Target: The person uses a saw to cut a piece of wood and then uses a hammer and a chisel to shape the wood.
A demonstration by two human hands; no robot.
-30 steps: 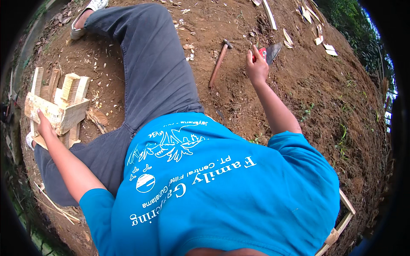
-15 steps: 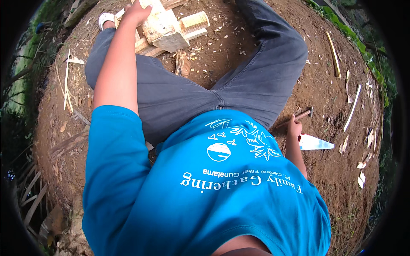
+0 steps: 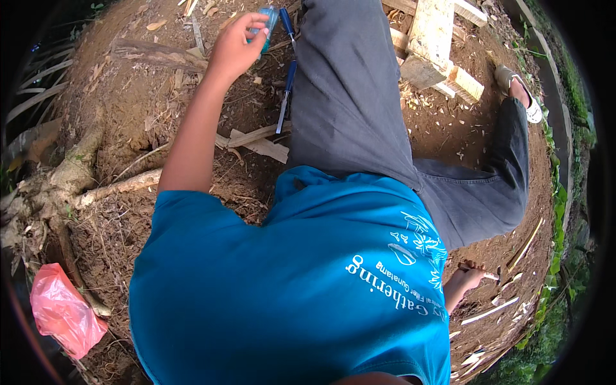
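Note:
At the upper left, my left hand (image 3: pixel 239 48) has its fingers curled against a clear teal plastic object (image 3: pixel 269 29), perhaps a bottle; its exact kind is unclear. Beside it, along my thigh, are two chisels with blue handles, one upper chisel (image 3: pixel 287 23) and one lower chisel (image 3: pixel 286 96) with its metal blade showing. At the lower right, my right hand (image 3: pixel 472 277) rests low by my hip, closed round the handle of a small hammer (image 3: pixel 494 276); its dark head sticks out past the fingers.
A squared wood block (image 3: pixel 428 48) lies on other timbers (image 3: pixel 467 85) beyond my legs. Dry wood pieces (image 3: pixel 157 54) and roots (image 3: pixel 77 163) are on the soil to the left. A pink plastic bag (image 3: pixel 63 311) sits at lower left. Pale wood strips (image 3: pixel 491 311) are scattered right.
The view has swung left, so the wood block appears farther right. My left hand has left the block and is now at the teal object. My right hand still has the hammer.

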